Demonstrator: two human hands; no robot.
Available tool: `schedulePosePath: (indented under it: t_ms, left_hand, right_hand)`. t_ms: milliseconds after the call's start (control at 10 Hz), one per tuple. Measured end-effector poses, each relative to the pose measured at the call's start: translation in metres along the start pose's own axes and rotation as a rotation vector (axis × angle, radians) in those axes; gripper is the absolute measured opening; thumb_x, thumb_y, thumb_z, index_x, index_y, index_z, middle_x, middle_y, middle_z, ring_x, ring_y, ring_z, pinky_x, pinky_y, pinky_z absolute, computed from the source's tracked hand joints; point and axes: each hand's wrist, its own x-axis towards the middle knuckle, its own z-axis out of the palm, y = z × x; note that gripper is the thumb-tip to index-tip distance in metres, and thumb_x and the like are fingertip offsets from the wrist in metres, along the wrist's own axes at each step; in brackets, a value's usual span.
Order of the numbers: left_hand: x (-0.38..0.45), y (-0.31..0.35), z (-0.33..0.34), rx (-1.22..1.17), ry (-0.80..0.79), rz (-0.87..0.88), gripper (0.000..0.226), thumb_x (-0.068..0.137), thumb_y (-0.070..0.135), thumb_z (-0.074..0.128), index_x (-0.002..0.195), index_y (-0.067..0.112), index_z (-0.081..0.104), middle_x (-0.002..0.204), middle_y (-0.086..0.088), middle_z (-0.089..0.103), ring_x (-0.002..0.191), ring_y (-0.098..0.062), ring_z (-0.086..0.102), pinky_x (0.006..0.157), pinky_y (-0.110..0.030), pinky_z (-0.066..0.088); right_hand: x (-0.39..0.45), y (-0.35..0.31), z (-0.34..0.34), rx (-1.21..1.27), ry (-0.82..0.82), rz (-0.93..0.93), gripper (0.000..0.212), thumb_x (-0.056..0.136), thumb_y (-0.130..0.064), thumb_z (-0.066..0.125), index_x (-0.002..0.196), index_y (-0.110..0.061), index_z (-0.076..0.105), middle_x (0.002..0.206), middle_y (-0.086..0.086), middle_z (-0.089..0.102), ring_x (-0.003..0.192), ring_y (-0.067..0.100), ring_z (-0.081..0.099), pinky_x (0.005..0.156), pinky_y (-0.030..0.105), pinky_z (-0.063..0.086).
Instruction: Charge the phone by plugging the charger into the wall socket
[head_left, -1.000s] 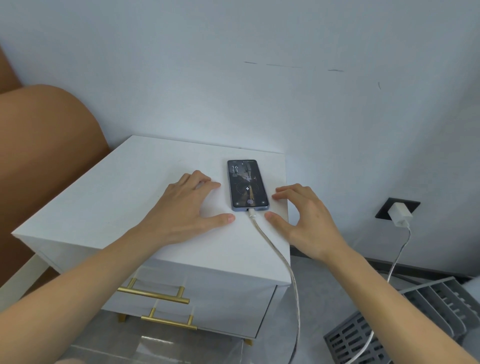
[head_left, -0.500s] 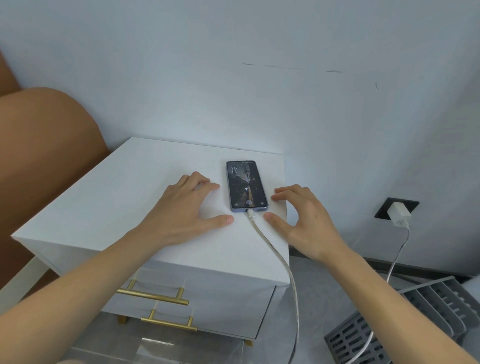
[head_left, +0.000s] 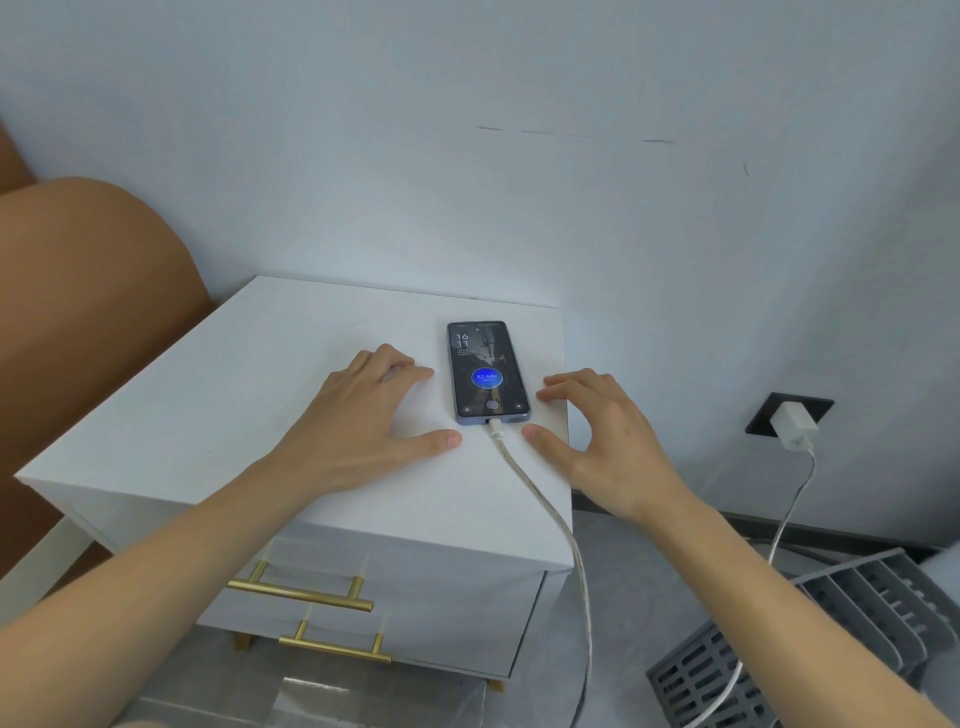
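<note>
While both hands rest flat on the white tabletop (head_left: 218, 415), the phone (head_left: 487, 370) lies face up between them, near the right rear corner.

Change since half a second ago: screen now carries a blue round charging badge with a percentage figure (digits too small to read surely); before, only the lock screen and clock showed. Phone and hands otherwise sit as they did.

Left hand (head_left: 363, 415): open, palm down, fingers spread, thumb tip just beside the phone's lower left corner, gripping nothing. Right hand (head_left: 597, 431): open, arched, fingertips touching the tabletop at the phone's right edge, thumb near the connector; nothing held.

Cable (head_left: 540, 499) is seated in the phone's bottom port, runs over the front right edge and drops toward the floor. White charger (head_left: 792, 426) sits in the dark wall socket (head_left: 763, 415), low on the wall to the right, its own lead hanging down past a grey slatted rack (head_left: 831, 634).

Judgement: power is reaching the phone, so the task looks complete. What remains, if anything, is lifting the hands away without nudging the connector.
</note>
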Motion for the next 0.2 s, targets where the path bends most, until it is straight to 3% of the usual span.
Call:
schedulePosePath:
  t_ms: [100, 200]
  left_hand:
    - [-0.0001, 0.0007, -0.0003, -0.006, 0.007, -0.001, 0.092, 0.076, 0.088, 0.044, 0.147, 0.03, 0.051, 0.143, 0.011, 0.045, 0.137, -0.01, 0.037, 0.11, -0.04, 0.036]
    - [-0.0002, 0.0022, -0.0011, 0.004, 0.0, 0.002, 0.092, 0.076, 0.087, 0.043, 0.148, 0.03, 0.051, 0.143, 0.011, 0.045, 0.137, -0.01, 0.037, 0.11, -0.04, 0.036]
  right_hand:
    - [-0.0017, -0.0014, 0.0003, 0.018, -0.022, 0.006, 0.047, 0.091, -0.056, 0.062, 0.125, -0.023, 0.068, 0.135, -0.014, 0.059, 0.128, 0.009, 0.05, 0.102, 0.031, 0.046]
    - [-0.0032, -0.0035, -0.0087, 0.155, 0.045, 0.063, 0.036, 0.095, -0.044, 0.068, 0.125, -0.024, 0.069, 0.132, -0.014, 0.062, 0.128, 0.008, 0.052, 0.106, 0.038, 0.047]
